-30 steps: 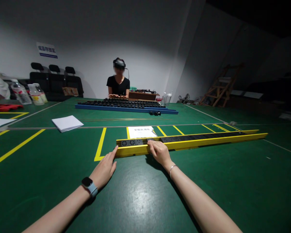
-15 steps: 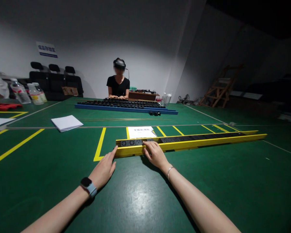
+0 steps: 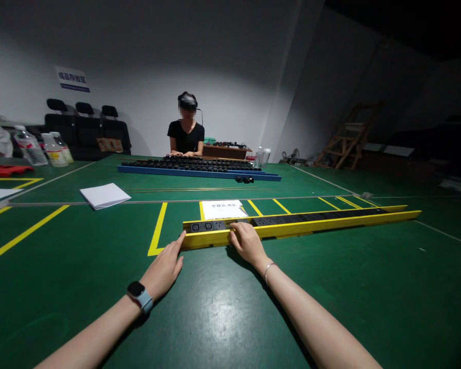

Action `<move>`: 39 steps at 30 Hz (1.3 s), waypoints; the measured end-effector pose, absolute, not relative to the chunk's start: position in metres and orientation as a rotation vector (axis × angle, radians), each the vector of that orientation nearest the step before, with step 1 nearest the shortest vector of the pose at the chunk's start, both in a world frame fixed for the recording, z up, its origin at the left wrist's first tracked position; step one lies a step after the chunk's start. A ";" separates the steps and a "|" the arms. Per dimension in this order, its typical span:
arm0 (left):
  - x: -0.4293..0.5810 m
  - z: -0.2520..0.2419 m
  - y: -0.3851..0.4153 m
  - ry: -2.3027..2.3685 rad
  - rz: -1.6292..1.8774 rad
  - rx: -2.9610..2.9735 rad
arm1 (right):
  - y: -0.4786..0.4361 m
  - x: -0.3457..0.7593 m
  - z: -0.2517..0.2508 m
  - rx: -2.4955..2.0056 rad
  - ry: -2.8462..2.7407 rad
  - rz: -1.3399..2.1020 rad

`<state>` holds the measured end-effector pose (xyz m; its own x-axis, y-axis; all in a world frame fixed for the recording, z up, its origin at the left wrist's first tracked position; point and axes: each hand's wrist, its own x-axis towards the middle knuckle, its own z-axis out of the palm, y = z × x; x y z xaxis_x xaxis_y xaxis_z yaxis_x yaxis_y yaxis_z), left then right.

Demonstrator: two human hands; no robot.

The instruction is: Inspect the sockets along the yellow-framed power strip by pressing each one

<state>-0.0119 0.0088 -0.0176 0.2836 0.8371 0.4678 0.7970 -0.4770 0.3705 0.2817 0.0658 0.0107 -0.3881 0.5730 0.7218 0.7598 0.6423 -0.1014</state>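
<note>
A long yellow rail point(image 3: 330, 223) lies across the green table, holding a row of black socket modules point(image 3: 209, 226). My left hand point(image 3: 165, 266) rests flat on the table, fingers stretched out, with its fingertips against the rail's left end. My right hand point(image 3: 248, 241) lies over the rail's near edge, just right of the first modules, its fingers curled onto the black modules. A smartwatch is on my left wrist and a thin bracelet on my right.
A white label sheet point(image 3: 223, 209) lies behind the rail inside yellow floor-tape lines. A paper stack point(image 3: 105, 195) sits to the left. Across the table a person point(image 3: 186, 133) works at a blue rail point(image 3: 200, 172) of black modules. Bottles point(image 3: 54, 148) stand far left.
My right hand slid a little left along the rail toward the first modules. My left hand stayed at the rail's end.
</note>
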 end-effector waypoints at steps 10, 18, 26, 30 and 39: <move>-0.012 -0.019 0.010 1.583 0.947 2.453 | 0.068 0.283 0.010 -1.119 -2.053 -0.354; -0.012 -0.020 0.010 1.563 0.963 2.475 | 0.069 0.284 0.010 -1.153 -2.008 -0.377; -0.013 -0.020 0.010 1.561 0.982 2.473 | 0.070 0.286 0.008 -1.174 -1.995 -0.380; -0.013 -0.019 0.010 1.571 0.957 2.460 | 0.070 0.286 0.008 -1.185 -1.984 -0.374; -0.013 -0.020 0.010 1.569 0.965 2.448 | 0.071 0.286 0.007 -1.192 -1.933 -0.374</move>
<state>-0.0127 0.0102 -0.0197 0.2785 0.8417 0.4626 0.7926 -0.4735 0.3841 0.2859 0.0712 0.0072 -0.2197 0.6045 0.7657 0.8463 0.5085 -0.1586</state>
